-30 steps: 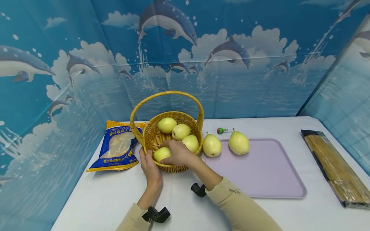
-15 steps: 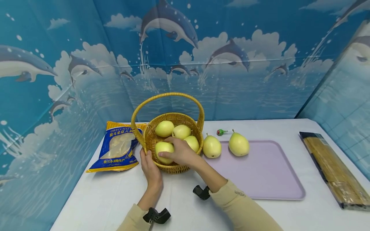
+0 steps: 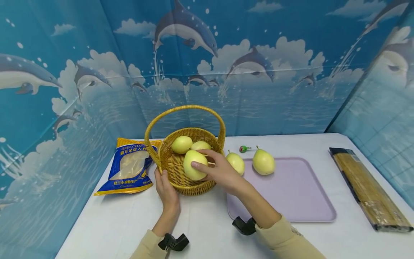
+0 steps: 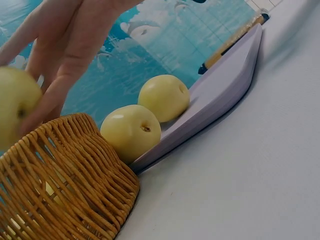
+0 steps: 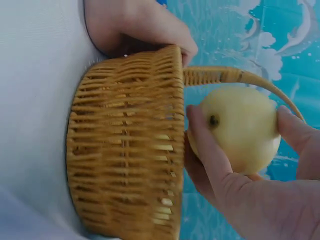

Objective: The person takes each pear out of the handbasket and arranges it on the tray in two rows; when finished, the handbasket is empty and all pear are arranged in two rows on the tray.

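A person's right hand (image 3: 220,169) grips one yellow-green pear (image 3: 194,165) above the mouth of a single wicker basket (image 3: 191,190), the thumb on the near side and the fingers clamped round the far side. With the basket as the clock's hub and twelve farthest from the person, the arm reaches in from four o'clock. The left hand (image 3: 167,190) rests against the wicker at eight o'clock; whether its fingers are together or hooked over the rim, I cannot tell. Two more pears (image 3: 182,145) show inside, at eleven and one o'clock; the right hand screens part of the bowl, so the full count in there is unclear. At three o'clock, two other pears (image 3: 263,162) sit near each other by the far-left corner of one lilac tray (image 3: 284,196), one small red-and-green item (image 3: 243,148) just beyond them. One blue-and-yellow bag (image 3: 130,167) lies at nine o'clock, near the basket, and one long pack of pale strands (image 3: 368,189) well apart past the tray, all on a white table (image 3: 203,226) before a dolphin-print curtain (image 3: 136,93)
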Motion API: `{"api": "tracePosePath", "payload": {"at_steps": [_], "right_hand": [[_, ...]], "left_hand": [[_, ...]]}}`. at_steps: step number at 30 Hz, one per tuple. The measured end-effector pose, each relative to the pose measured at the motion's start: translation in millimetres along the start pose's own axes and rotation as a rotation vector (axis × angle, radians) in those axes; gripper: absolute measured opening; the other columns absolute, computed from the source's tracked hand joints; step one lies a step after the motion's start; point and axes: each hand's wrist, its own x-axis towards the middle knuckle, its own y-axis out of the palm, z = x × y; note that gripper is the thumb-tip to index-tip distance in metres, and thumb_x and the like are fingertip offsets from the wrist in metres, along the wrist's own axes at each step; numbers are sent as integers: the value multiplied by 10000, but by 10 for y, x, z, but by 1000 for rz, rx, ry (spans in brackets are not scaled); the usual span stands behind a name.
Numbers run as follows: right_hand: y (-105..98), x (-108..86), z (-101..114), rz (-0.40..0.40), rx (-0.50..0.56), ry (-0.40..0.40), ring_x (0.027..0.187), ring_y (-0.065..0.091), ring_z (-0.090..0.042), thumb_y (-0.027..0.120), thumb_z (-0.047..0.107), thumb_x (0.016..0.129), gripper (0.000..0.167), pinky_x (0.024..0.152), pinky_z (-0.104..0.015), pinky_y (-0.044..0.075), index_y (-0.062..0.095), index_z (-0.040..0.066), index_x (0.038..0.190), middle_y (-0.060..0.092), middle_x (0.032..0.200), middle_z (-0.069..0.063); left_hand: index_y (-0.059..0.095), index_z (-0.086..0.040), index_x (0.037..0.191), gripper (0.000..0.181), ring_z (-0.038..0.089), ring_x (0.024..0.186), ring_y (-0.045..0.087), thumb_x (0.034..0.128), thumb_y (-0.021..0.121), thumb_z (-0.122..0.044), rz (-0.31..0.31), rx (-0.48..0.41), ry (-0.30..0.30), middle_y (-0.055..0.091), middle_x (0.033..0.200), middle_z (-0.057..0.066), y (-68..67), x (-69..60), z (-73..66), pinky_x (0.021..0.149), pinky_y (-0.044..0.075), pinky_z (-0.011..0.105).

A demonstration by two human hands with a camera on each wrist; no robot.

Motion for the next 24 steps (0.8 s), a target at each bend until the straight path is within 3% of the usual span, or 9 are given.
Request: {"api": "tracePosePath", "payload": {"at_steps": [7, 15, 24], "right_hand": [[-204, -200, -24, -116, 48, -17, 1294, 645, -287, 805, 295, 946, 588, 886, -446, 606, 575, 206, 1479, 585, 1472, -103], [-489, -465, -81, -239, 59, -20, 1294, 645, -279, 820, 267, 936, 630, 884, -361, 623, 553, 159, 1496, 582, 1484, -143], [-1033, -690, -135, -440, -62, 16, 1097, 690, -46, 821, 408, 920, 731, 834, -313, 633, 526, 122, 1525, 590, 1473, -175]], "left_hand": [[470, -151, 1525, 469, 243, 1310, 522, 1117, 358, -354, 4, -23, 0, 575, 1438, 121, -4, -2, -4, 1120, 370, 397], [457, -139, 1531, 476, 266, 1310, 508, 1120, 348, -353, 13, -47, 3, 553, 1432, 150, 2, 0, -7, 1119, 364, 402], [460, -117, 1525, 473, 274, 1301, 513, 1122, 345, -337, 10, -44, 9, 559, 1425, 158, -3, 6, 5, 1101, 373, 380]]}}
